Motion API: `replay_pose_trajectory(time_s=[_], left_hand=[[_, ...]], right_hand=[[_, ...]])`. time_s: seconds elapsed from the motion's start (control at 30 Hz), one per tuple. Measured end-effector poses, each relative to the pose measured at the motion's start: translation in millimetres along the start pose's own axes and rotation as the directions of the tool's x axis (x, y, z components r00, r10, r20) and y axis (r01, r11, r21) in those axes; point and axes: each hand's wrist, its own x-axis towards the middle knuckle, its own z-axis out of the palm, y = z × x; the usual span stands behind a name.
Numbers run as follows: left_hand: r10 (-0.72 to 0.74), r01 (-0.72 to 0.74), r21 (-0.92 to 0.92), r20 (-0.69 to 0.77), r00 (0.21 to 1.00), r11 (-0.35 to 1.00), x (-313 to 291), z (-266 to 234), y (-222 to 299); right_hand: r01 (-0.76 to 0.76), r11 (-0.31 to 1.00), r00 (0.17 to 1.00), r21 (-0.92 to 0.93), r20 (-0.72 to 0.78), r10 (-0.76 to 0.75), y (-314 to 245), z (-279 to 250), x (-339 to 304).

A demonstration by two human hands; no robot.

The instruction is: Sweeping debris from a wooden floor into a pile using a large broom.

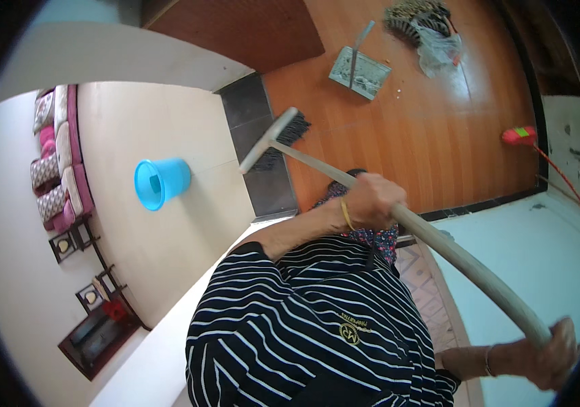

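Note:
A long pale wooden-handled push broom (pixel 473 268) slants across in front of me. Its pale crossbar head (pixel 268 141) with dark bristles rests over the dark floor strip, at the edge of the orange wood floor. My left hand (pixel 375 201), a yellow band at its wrist, is closed around the middle of the handle. Lower right, my right hand (pixel 553 356) grips the upper end of the handle; a thin bracelet circles that wrist. Beyond the broom head, a pale green dustpan (pixel 360 73) with an upright handle stands on the wood floor.
A blue bucket (pixel 180 175) lies or stands on the pale tiles (pixel 215 197) to the left. Several cushions sit on a pink-purple sofa (pixel 76 146). A clear plastic bag (pixel 437 51) lies at the far right. A red broom (pixel 520 136) leans by the right wall. A brown wooden panel (pixel 242 30) stands ahead.

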Motion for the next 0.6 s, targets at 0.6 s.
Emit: replay_pose_trajectory(time_s=[0.6], left_hand=[[-0.598, 0.698, 0.267, -0.37, 0.711, 0.665, -150.0, -5.9, -272.9]], right_hand=[[-0.836, -0.235, 0.493, 0.495, 0.492, -0.718, -192.3, 172.8, -146.8]])
